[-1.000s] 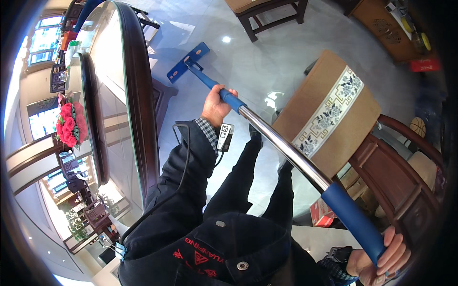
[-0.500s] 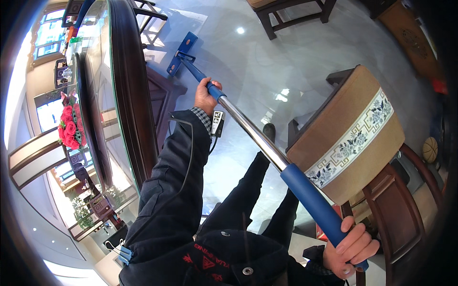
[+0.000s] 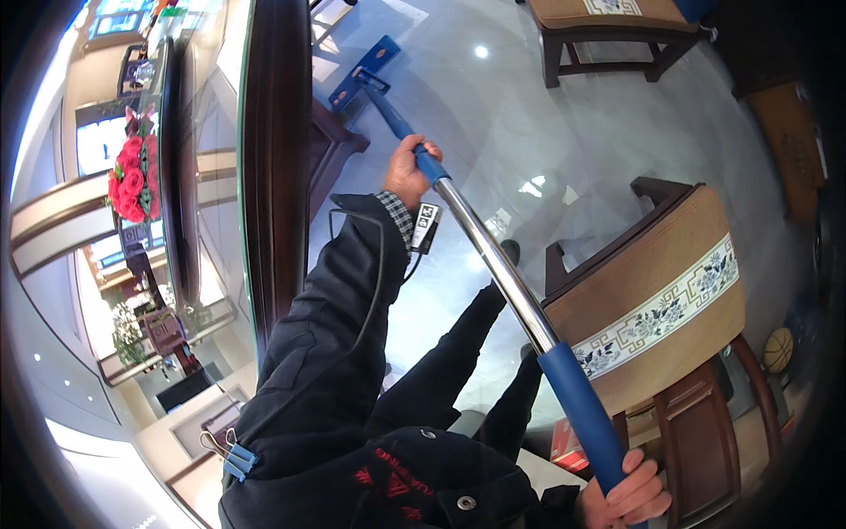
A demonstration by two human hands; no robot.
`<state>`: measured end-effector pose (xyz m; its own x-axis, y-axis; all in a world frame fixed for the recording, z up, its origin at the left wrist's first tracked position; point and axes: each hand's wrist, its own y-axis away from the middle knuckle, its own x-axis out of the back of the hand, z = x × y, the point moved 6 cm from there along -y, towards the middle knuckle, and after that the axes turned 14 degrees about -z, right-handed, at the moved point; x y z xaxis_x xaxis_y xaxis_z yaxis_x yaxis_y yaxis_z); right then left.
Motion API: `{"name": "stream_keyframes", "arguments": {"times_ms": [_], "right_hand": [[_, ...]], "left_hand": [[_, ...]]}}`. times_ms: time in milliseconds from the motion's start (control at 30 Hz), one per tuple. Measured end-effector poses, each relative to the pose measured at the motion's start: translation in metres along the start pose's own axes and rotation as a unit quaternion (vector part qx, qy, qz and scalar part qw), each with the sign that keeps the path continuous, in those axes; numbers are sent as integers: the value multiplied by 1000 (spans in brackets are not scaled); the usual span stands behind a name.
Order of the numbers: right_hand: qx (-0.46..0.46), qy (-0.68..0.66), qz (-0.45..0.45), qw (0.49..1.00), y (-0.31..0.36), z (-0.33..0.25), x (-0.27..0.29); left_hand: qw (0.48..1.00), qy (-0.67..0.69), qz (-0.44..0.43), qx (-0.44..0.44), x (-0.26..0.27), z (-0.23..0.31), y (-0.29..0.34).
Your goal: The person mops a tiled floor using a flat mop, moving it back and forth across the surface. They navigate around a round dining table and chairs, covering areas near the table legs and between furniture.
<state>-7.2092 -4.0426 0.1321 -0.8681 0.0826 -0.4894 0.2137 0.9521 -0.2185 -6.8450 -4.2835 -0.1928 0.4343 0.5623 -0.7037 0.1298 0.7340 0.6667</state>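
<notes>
A flat mop with a chrome pole (image 3: 493,256) and blue grips runs slantwise across the view. Its flat blue head (image 3: 381,58) rests on the tiled floor at the far left, beside the dark table base. My left hand (image 3: 411,171) is closed round the upper blue sleeve of the pole, nearest the head. At the lower right, my right hand (image 3: 627,494) wraps the thick blue grip at the near end. A dark sleeve with a checked cuff covers my left arm.
A dark table (image 3: 278,159) with a glass top and red roses (image 3: 132,181) stands along the left. Right of the pole is a chair with a tan patterned cushion (image 3: 652,300). Another chair (image 3: 608,35) stands farther off. A basketball (image 3: 779,349) lies at the far right.
The mop head has shifted slightly right and up in the view. My right hand has moved lower and left, with the pole steeper. The surroundings have also shifted in the view.
</notes>
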Motion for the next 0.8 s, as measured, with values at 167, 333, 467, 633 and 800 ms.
{"name": "stream_keyframes", "arguments": {"times_ms": [167, 333, 467, 633, 800], "right_hand": [[12, 46, 61, 997, 12, -57, -10], [95, 66, 106, 988, 24, -108, -8], [77, 89, 101, 988, 35, -136, -4], [51, 112, 84, 989, 51, -138, -11], [-15, 149, -27, 988, 60, -133, -26]], "left_hand": [[999, -44, 19, 12, -26, -47, 20], [995, -79, 56, 22, -51, -88, 56], [991, -112, 72, 14, -56, -103, 84], [983, -165, 85, 9, -33, -99, 95], [971, -231, 54, 13, 2, -95, 100]]}}
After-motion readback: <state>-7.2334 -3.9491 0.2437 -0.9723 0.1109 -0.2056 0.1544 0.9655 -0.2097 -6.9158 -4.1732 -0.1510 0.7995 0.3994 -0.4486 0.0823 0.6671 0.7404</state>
